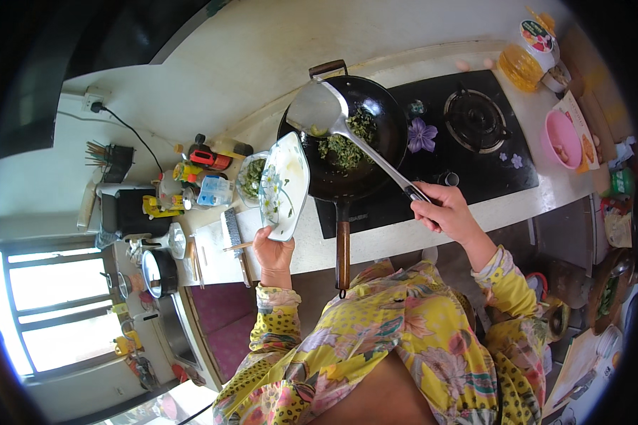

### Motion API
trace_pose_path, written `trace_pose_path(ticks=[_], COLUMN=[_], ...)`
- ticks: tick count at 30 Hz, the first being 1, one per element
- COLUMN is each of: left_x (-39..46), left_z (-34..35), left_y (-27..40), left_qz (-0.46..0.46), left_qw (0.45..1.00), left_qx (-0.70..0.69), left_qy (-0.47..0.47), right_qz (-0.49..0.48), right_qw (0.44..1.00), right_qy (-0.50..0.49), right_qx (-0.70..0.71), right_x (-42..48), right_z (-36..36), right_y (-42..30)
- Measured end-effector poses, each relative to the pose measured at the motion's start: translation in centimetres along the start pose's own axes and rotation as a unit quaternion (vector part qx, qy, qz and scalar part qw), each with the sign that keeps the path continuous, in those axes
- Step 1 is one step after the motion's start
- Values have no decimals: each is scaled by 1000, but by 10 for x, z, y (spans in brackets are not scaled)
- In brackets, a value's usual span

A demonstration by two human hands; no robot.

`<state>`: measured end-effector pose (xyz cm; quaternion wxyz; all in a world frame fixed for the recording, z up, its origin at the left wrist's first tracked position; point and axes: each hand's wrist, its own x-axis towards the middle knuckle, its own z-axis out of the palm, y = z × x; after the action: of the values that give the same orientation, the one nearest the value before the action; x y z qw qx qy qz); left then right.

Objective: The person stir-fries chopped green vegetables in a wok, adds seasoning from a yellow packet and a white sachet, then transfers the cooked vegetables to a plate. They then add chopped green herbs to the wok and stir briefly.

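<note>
My right hand is closed round the black-ended handle of a metal wok spatula, whose broad blade is over the far left part of a dark wok. Chopped green food lies in the wok, partly hidden behind the spatula. With my left hand I hold the near end of a white floral dish, tilted beside the wok's left rim; a few green bits cling to it. What look like chopsticks stick out to the left by that hand. The wok's wooden handle points towards me.
The black gas hob has another burner at right. Left of the dish are a glass bowl of greens, a cleaver and bottles. A pink bowl and an oil bottle stand at right.
</note>
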<state>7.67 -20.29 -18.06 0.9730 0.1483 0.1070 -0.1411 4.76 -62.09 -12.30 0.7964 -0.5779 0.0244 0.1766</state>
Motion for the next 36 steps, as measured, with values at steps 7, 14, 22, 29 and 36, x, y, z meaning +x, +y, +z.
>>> trace_pose_path(ticks=[7,14,22,29,36], left_x=[8,20,27,38,45], left_z=[-8,12,18,24,27], left_y=[-12,-37,-54,-72,-75], left_qz=[-34,-46,-47,-46,-15], left_qw=[997,988,990,991,997], left_qx=[-70,-147,-127,-118,-79], left_qy=[-15,-10,-34,-44,-23], right_qz=[15,-4,42,67,75], right_qw=[1000,997,982,950,938], right_qy=[-19,18,-37,-64,-83], right_qx=[9,81,179,298,328], right_x=[-6,7,18,14,4], right_z=[-5,-15,-2,13,10], right_y=[-7,-15,20,31,28])
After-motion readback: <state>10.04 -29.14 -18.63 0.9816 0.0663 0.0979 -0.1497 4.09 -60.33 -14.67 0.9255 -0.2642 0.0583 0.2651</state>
